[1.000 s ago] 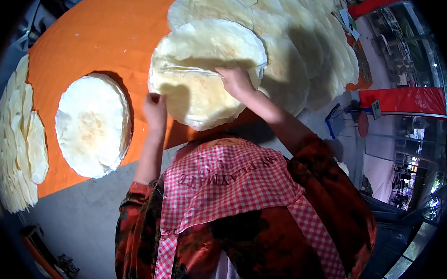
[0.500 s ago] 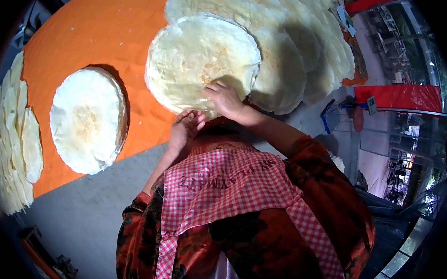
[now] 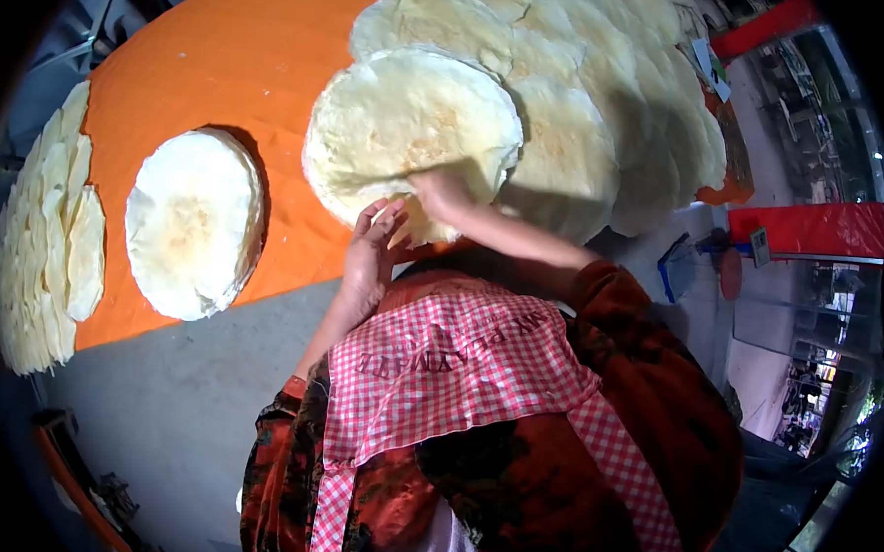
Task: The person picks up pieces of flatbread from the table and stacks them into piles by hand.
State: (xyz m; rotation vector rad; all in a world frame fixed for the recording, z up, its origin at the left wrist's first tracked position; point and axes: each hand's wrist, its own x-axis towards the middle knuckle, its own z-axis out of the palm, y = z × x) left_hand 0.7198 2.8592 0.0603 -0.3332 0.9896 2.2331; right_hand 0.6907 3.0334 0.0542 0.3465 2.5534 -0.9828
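Observation:
A round, thin, pale flatbread (image 3: 400, 106) with light brown patches lies on top of a pile in front of me. My left hand (image 3: 370, 248) is at its near edge, fingers curled up against the rim and apparently pinching it. Just to the right, my right hand (image 3: 443, 197) rests over the lower part of the same flatbread, close to a lifted or folded bit of the edge. Motion blurs its fingers, and their tips cannot be made out.
An orange cloth (image 3: 225, 59) covers the table. On it, left of me, stands a neat stack of round flatbreads (image 3: 193, 221). More overlapping flatbreads (image 3: 567, 133) spread to the right, and another layered heap (image 3: 49, 249) sits at the far left edge. Grey floor (image 3: 180, 403) shows below.
My left hand has its fingers raised more upright at the flatbread's edge. The right hand has shifted slightly and now blurs. The whole view has moved a little, sliding the table rightward.

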